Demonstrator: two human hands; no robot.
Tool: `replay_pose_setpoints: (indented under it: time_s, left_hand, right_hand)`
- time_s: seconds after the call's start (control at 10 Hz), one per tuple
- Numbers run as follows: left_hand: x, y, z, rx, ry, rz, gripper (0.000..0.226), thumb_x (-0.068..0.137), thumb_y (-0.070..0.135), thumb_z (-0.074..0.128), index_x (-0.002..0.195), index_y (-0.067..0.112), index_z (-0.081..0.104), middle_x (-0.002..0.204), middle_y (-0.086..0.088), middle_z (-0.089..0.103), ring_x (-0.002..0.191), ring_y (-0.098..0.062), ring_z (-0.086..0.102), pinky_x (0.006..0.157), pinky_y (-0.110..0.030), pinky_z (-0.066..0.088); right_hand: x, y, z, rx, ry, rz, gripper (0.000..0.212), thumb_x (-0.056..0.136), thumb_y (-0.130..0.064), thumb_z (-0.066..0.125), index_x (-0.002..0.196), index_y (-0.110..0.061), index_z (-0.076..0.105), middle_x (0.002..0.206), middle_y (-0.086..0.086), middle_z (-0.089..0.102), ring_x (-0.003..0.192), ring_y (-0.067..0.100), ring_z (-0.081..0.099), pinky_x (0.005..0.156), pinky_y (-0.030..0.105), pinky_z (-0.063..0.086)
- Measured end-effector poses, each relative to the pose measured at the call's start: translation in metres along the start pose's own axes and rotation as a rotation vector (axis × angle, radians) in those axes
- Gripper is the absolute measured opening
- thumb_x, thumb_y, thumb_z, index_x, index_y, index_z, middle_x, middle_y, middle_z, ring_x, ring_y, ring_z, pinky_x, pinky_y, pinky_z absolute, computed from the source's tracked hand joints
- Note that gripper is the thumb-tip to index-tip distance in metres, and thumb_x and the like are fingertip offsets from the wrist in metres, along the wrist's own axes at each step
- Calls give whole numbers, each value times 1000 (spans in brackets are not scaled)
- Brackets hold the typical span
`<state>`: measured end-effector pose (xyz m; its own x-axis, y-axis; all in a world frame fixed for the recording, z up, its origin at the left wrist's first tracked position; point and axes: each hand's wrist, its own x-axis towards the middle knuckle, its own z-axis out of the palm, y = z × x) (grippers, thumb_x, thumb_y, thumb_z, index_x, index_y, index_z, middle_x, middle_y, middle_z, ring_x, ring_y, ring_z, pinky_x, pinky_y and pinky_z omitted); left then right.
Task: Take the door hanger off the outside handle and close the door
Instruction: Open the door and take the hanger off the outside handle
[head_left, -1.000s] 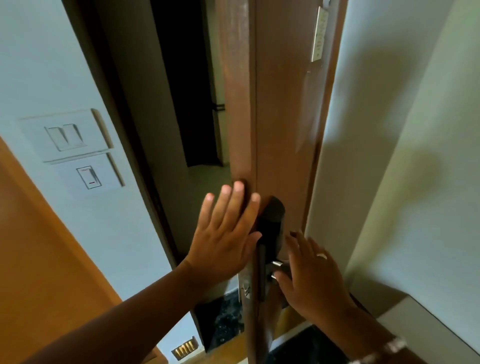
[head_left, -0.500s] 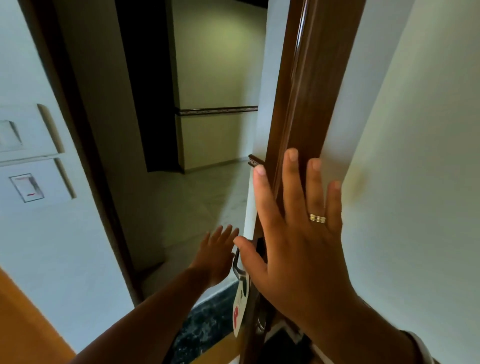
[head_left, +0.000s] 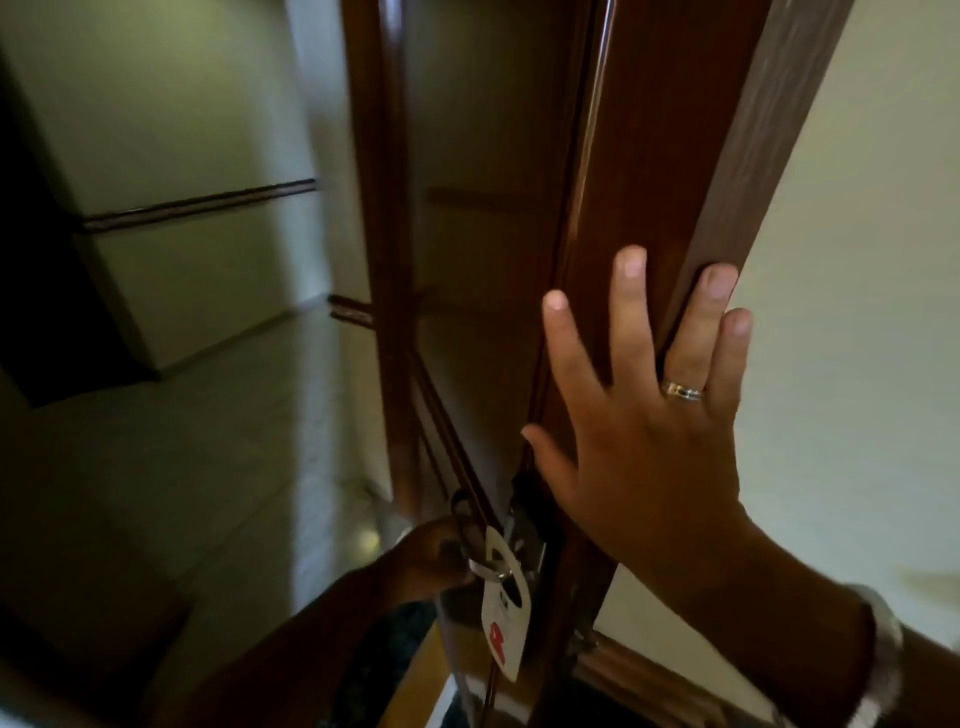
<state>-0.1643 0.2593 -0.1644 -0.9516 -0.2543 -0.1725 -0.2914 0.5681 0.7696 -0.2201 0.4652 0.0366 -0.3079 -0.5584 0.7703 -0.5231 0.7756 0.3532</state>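
The single head-worn wide-angle camera is looking forward and down, close along the edge of the open dark-brown wooden door (head_left: 639, 218), facing the dim pale-tiled corridor floor (head_left: 218, 441) beyond.

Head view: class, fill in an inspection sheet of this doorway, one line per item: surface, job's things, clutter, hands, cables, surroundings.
Surface: pale floor beyond the doorway.
Job's things: brown door stands open; white door hanger with a red mark hangs on the metal handle.
Clutter: nothing seen.
Hands: left hand at the handle, grip unclear in shadow; right hand open, flat against the door edge, ring on one finger.
Cables: nothing seen.
Surroundings: pale wall on the right, corridor wall with a dark rail.
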Motion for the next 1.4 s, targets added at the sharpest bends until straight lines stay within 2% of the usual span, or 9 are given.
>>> replay_pose_setpoints:
  time_s: [0.2, 0.3, 0.5, 0.6, 0.7, 0.8, 0.9, 1.2, 1.4]
  left_hand:
    - [42, -23, 30, -147, -248, 63, 71, 69, 44, 83, 131, 23, 53, 122, -1, 66, 115, -17, 62, 95, -39, 54]
    - [50, -17, 43, -252, -190, 100, 63, 68, 40, 85, 121, 35, 51, 109, 12, 62, 103, -7, 61, 75, -19, 54]
    - [74, -16, 57, -409, -304, 238, 28, 78, 10, 80, 100, -1, 67, 103, -16, 74, 102, -28, 69, 93, -52, 55]
    - [85, -14, 69, -518, -258, 194, 20, 76, -8, 76, 84, 2, 60, 97, -21, 69, 99, -33, 67, 90, -50, 55]
    - [94, -17, 77, -559, -304, 175, 27, 78, -15, 70, 81, 9, 57, 79, -3, 73, 76, -12, 70, 67, -23, 57]
    - [103, -25, 68, -573, -362, 208, 21, 83, -13, 65, 86, 8, 61, 73, 7, 77, 76, -7, 71, 65, -18, 55]
    - [116, -28, 52, -596, -424, 230, 13, 83, -4, 70, 93, 2, 64, 90, -4, 77, 88, -17, 72, 75, -26, 57]
    - [137, -40, -5, -430, -471, 255, 4, 85, 25, 73, 89, 25, 71, 91, -3, 75, 86, -20, 70, 81, -35, 55]
    - [170, -34, -17, -423, -518, 11, 35, 80, 29, 75, 113, 20, 66, 113, -8, 73, 111, -29, 65, 106, -56, 43]
  right_hand:
    - [-3, 5, -3, -338, -176, 76, 102, 79, -57, 58, 153, -10, 6, 159, 23, -13, 138, 46, -27, 115, 53, -14]
    - [0, 4, -4, -527, -245, 49, 102, 83, -57, 52, 151, -2, -1, 157, 27, -17, 141, 45, -23, 114, 53, -16]
    - [17, -11, 34, -471, -341, -104, 94, 86, -56, 48, 153, -14, -2, 160, 23, -9, 145, 40, -12, 115, 52, -13]
    - [17, -10, 55, -532, -421, -195, 93, 86, -59, 46, 153, -16, -1, 160, 22, -8, 146, 40, -6, 114, 54, -10]
    - [15, -7, 70, -552, -468, -232, 89, 87, -60, 43, 153, -18, 0, 160, 22, -10, 146, 40, -7, 114, 55, -9]
    - [15, -1, 75, -571, -493, -226, 87, 88, -60, 41, 153, -19, 2, 160, 22, -10, 146, 40, -6, 114, 55, -9]
    - [14, 6, 78, -610, -505, -229, 84, 89, -61, 37, 153, -19, 5, 160, 22, -8, 146, 40, -6, 114, 56, -9]
    - [14, 14, 84, -647, -523, -226, 81, 90, -62, 34, 153, -18, 9, 160, 22, -8, 146, 41, -7, 113, 57, -11]
    - [12, 13, 91, -616, -535, -230, 78, 90, -58, 32, 153, -19, 9, 160, 22, -7, 145, 43, -9, 110, 60, -15]
